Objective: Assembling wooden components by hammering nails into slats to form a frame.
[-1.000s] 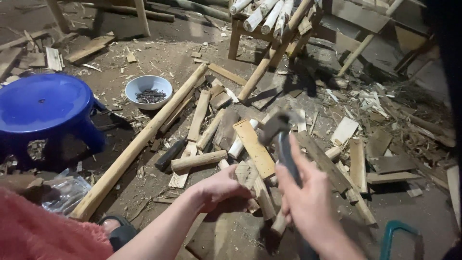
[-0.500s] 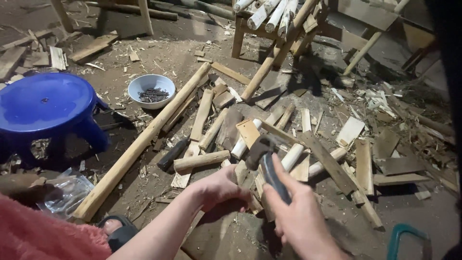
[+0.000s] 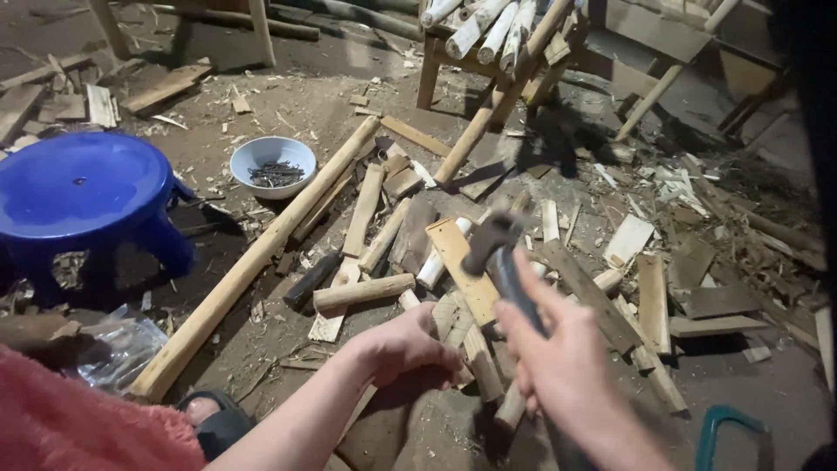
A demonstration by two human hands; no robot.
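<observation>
Gripping a hammer [image 3: 499,253], right hand [image 3: 571,371] sits lower right of centre in the head view, fingers closed round the dark handle, blurred metal head raised just above a flat light board [image 3: 462,266]. Left hand [image 3: 405,344], lower centre: fingers curled down onto a short wood piece [image 3: 478,358] in the scrap pile; whether it grips or only presses cannot be told. Blue plastic stool [image 3: 78,187], left edge. White bowl of nails [image 3: 273,166], upper left of centre. Long round pole [image 3: 261,253], running diagonally between bowl and hands. Green-framed saw [image 3: 724,432], lower right corner.
</observation>
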